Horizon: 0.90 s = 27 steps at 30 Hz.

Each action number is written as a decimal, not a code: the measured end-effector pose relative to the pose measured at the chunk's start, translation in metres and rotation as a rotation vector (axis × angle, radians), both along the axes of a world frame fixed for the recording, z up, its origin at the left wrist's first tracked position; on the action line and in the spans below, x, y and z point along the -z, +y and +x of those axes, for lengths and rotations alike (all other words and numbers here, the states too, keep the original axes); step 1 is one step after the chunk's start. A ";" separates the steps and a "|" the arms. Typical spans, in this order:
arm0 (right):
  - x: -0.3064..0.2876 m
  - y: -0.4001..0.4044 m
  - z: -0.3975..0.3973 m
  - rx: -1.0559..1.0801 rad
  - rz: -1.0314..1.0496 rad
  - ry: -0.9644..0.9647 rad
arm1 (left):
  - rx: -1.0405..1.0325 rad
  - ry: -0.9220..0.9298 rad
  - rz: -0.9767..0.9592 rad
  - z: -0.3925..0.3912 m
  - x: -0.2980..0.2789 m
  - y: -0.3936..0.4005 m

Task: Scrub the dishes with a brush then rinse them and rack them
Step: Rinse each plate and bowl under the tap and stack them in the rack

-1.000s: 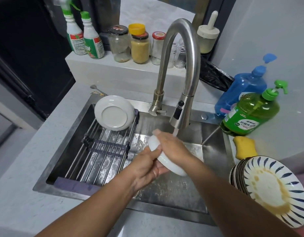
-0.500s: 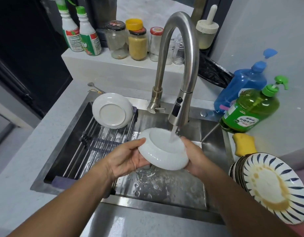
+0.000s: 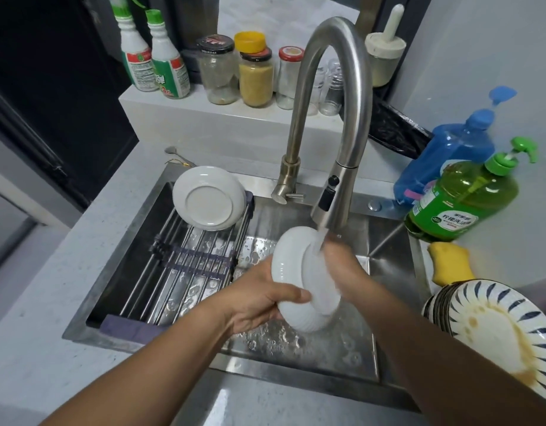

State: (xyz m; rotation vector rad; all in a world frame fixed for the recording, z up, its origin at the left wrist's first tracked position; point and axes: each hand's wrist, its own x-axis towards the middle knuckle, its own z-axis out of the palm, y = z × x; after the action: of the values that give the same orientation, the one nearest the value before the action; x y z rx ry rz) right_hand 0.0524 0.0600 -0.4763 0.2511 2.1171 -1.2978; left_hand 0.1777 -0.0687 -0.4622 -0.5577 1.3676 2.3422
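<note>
A white plate [image 3: 208,199] leans on the sink rack [image 3: 185,265]. The left hand [image 3: 259,301] curls its fingers around a white bowl [image 3: 305,279] — now tipped on edge, where before it faced up. The right hand [image 3: 347,273], blurred, presses the bowl's far side under the faucet [image 3: 330,207] stream.

We are in a home kitchen: a steel sink [image 3: 385,241] with a gooseneck faucet [image 3: 333,96], a dish rack [image 3: 185,265], dish soap [image 3: 462,201], stacked dirty plates [image 3: 493,330] and food jars [image 3: 254,72] on a ledge [image 3: 204,118].
</note>
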 end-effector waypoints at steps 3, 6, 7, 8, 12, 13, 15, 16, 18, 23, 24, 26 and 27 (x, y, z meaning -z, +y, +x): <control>-0.025 -0.021 0.015 -0.305 0.177 0.214 | 0.074 -0.040 -0.088 -0.010 -0.003 0.007; -0.025 -0.030 0.035 -0.574 0.250 0.462 | 0.108 -0.062 -0.177 -0.014 0.001 0.009; -0.027 -0.033 0.035 -0.616 0.279 0.487 | 0.111 -0.071 -0.185 -0.013 0.001 0.007; -0.027 -0.034 0.031 -0.622 0.313 0.451 | 0.107 -0.079 -0.171 -0.013 0.003 0.005; -0.036 -0.024 -0.002 -0.468 0.421 0.084 | 0.088 -0.016 0.053 -0.005 0.013 -0.011; -0.035 -0.016 -0.011 -0.466 0.409 0.050 | 0.056 0.005 0.121 -0.003 0.015 -0.015; -0.027 0.001 -0.025 -0.358 0.253 0.038 | -0.018 0.041 0.234 0.001 0.021 -0.022; -0.021 0.008 -0.028 -0.248 0.108 -0.018 | -0.047 0.053 0.296 0.002 0.023 -0.024; -0.006 0.020 -0.026 -0.098 -0.207 -0.189 | -0.126 0.038 0.406 0.003 0.025 -0.027; 0.019 0.034 -0.009 0.101 -0.635 -0.479 | -0.292 -0.123 0.166 -0.014 0.040 -0.024; 0.025 0.032 -0.005 0.154 -0.619 -0.452 | -0.296 -0.158 -0.045 -0.019 0.045 -0.022; 0.039 0.026 0.005 0.292 -0.511 -0.376 | -0.163 -0.146 -0.616 -0.025 0.050 -0.009; 0.044 0.023 0.009 0.340 -0.456 -0.339 | -0.042 -0.078 -0.892 -0.026 0.054 -0.002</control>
State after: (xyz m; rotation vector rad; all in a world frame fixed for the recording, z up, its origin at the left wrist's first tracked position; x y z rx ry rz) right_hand 0.0609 0.0828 -0.5206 0.6040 1.4904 -1.7509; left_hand 0.1517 -0.0705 -0.5165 -0.8950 2.3433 1.6006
